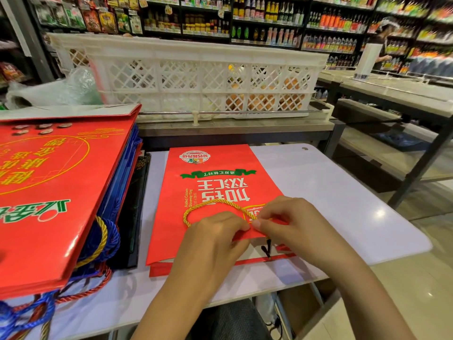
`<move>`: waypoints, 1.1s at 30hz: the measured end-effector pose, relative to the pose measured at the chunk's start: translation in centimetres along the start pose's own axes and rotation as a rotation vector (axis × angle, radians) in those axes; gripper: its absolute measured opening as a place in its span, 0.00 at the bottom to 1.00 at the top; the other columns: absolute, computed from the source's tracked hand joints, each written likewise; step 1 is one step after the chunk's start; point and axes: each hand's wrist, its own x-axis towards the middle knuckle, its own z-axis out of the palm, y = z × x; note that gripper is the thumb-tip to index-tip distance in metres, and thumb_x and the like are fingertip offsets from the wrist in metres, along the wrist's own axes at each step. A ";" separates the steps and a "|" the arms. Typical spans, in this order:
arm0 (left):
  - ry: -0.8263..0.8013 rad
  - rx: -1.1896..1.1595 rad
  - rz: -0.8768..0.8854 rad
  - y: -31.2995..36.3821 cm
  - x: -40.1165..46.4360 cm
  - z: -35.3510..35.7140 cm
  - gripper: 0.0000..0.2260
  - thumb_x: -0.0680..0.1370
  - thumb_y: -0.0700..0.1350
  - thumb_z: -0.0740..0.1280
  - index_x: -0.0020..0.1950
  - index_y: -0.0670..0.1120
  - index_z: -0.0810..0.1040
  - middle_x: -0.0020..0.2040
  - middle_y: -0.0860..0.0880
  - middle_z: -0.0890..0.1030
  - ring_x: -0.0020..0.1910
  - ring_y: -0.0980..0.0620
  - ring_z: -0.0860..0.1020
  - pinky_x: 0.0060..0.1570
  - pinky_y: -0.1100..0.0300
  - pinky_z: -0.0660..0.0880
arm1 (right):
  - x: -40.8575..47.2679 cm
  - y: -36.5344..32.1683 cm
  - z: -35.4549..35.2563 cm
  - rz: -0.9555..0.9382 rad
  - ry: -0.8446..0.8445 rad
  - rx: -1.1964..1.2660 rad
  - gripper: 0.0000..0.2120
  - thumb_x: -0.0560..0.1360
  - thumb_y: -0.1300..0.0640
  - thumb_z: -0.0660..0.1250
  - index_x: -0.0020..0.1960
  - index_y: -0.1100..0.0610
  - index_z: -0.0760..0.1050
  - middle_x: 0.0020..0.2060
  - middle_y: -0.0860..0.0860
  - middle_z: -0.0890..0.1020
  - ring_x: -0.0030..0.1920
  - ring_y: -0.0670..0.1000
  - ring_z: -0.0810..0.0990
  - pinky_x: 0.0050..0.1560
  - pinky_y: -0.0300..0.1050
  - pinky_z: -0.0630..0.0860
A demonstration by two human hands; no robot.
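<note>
A flat red paper gift bag with white and green print lies on the white table, its open end toward me. A gold cord handle loops over its face. My left hand pinches the bag's near top edge with curled fingers. My right hand pinches the same edge and the cord's end right beside the left fingertips. A short dark cord end hangs below my right thumb.
A stack of flat red and blue gift bags with rope handles fills the table's left side. Behind it stands a white lattice crate holding eggs on a counter. Shop shelves line the back; a person stands far right.
</note>
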 end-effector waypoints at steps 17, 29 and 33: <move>-0.176 0.053 -0.006 -0.2 -0.3 -0.5 0.13 0.69 0.51 0.68 0.51 0.47 0.83 0.47 0.54 0.82 0.45 0.54 0.80 0.44 0.56 0.78 | -0.5 1.1 1.4 0.169 0.215 0.260 0.14 0.77 0.48 0.63 0.42 0.59 0.75 0.44 0.52 0.80 0.44 0.51 0.81 0.50 0.55 0.78; -0.145 0.370 -0.709 -4.2 -0.1 -4.4 0.21 0.80 0.55 0.59 0.68 0.44 0.69 0.66 0.44 0.71 0.67 0.43 0.67 0.67 0.51 0.62 | 1.6 2.0 0.9 0.482 0.199 0.381 0.23 0.78 0.52 0.65 0.70 0.55 0.63 0.60 0.55 0.75 0.53 0.55 0.79 0.51 0.50 0.76; -0.138 0.354 -0.715 -4.0 -0.7 -4.2 0.18 0.81 0.53 0.59 0.66 0.43 0.70 0.64 0.45 0.72 0.64 0.43 0.71 0.69 0.49 0.61 | 2.3 2.5 0.1 0.565 0.191 0.400 0.23 0.77 0.57 0.67 0.69 0.59 0.65 0.45 0.55 0.78 0.39 0.52 0.78 0.40 0.44 0.73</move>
